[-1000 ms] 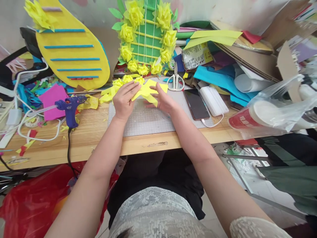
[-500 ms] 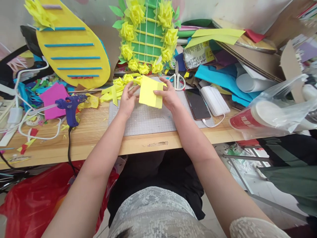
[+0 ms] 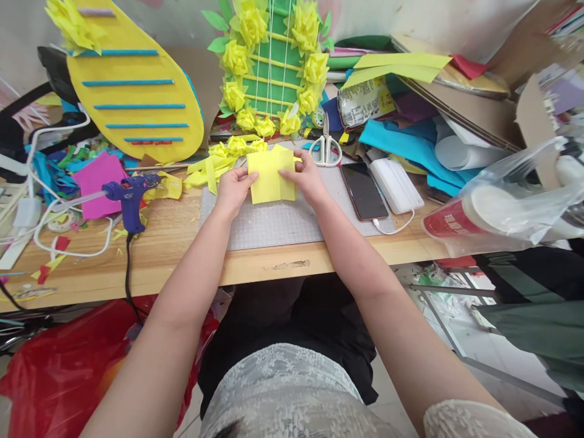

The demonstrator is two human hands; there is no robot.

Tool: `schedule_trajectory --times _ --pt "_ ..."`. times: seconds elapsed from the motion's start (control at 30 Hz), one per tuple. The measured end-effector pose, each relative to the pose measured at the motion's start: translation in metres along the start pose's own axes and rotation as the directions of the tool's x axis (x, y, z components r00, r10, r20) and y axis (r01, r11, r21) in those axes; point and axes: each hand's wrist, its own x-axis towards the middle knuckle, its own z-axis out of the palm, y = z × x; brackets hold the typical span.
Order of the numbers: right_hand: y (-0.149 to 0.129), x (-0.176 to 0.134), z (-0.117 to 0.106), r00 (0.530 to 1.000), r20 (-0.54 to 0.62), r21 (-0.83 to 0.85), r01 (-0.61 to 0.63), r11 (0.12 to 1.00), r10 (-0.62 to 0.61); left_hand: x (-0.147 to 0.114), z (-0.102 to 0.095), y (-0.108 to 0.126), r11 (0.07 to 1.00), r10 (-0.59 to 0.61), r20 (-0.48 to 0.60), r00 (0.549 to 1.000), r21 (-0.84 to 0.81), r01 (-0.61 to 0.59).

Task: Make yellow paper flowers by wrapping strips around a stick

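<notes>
A yellow sheet of paper (image 3: 267, 176) with an upright crease is held above the grey gridded cutting mat (image 3: 278, 228). My left hand (image 3: 234, 187) pinches its left edge between thumb and fingers. On the other side, my right hand (image 3: 309, 176) grips the right part, its thumb over the front and the fingers partly hidden behind. Cut yellow paper pieces (image 3: 211, 170) lie just beyond my left hand. White-handled scissors (image 3: 325, 149) rest close to my right hand.
A blue glue gun (image 3: 130, 198) with its cord stands at left. Right of the mat lie a phone (image 3: 364, 191) and a white power bank (image 3: 396, 184). A bagged red cup (image 3: 456, 219) is near the edge. Behind stand a yellow board (image 3: 141, 67) and a green flowered piece (image 3: 274, 61).
The yellow paper has turned and lowered slightly, and now shows as a wider creased sheet. My left hand has closed on its left edge; my right hand still holds the right side.
</notes>
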Motion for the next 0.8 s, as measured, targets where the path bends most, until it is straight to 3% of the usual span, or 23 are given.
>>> schedule_trajectory --times 0.3,0.5,0.63,0.8 --pt "-0.012 -0.009 0.007 0.992 0.121 0.048 -0.041 0.998 0.035 -0.001 0.003 0.0 0.998 0.029 -0.02 0.999 -0.051 -0.03" --pt "-0.005 -0.007 0.008 1.0 0.017 0.016 -0.02 1.0 0.02 -0.002 0.005 0.001 0.999 -0.01 -0.025 1.0 -0.036 0.009" --pt "-0.001 -0.002 0.005 1.0 0.006 -0.01 -0.026 1.0 0.026 -0.001 -0.001 0.005 0.997 -0.076 0.013 0.997 0.001 0.076" --pt "0.0 -0.001 0.003 1.0 0.013 -0.027 -0.021 0.999 0.021 0.002 -0.005 0.004 0.997 -0.064 -0.017 0.998 0.042 0.064"
